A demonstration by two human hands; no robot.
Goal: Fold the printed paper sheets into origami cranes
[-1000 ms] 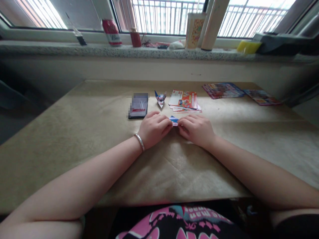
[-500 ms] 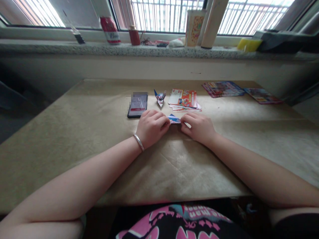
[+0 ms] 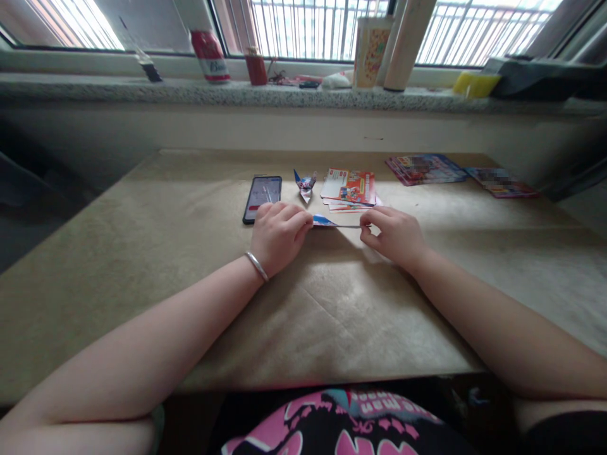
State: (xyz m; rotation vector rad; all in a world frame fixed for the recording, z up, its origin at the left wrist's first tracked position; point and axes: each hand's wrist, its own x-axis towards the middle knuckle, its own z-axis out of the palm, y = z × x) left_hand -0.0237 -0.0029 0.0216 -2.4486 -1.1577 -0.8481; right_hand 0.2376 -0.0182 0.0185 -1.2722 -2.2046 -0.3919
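Observation:
A folded piece of printed paper [image 3: 324,221], blue and white on the part that shows, stretches between my two hands just above the table. My left hand [image 3: 281,235], with a silver bangle at the wrist, pinches its left end. At the other end, my right hand [image 3: 392,235] grips a thin, edge-on strip of it between thumb and fingers. Behind the paper stands a small folded paper crane [image 3: 306,186] with a blue tip. A phone [image 3: 263,193] with a lit screen lies just beyond my left hand, which covers its lower right corner.
Stacked printed cards [image 3: 349,187] lie behind the paper. Farther right are colourful printed sheets [image 3: 424,169] and another pile [image 3: 501,182]. Along the stone windowsill [image 3: 294,98] stand a red can [image 3: 209,57], a red bottle [image 3: 256,67], a patterned cup [image 3: 372,54] and a yellow object [image 3: 475,84].
My hands have moved apart, the left to the left and the right to the right. The paper between them now reaches wider, with a thin strip showing on its right side.

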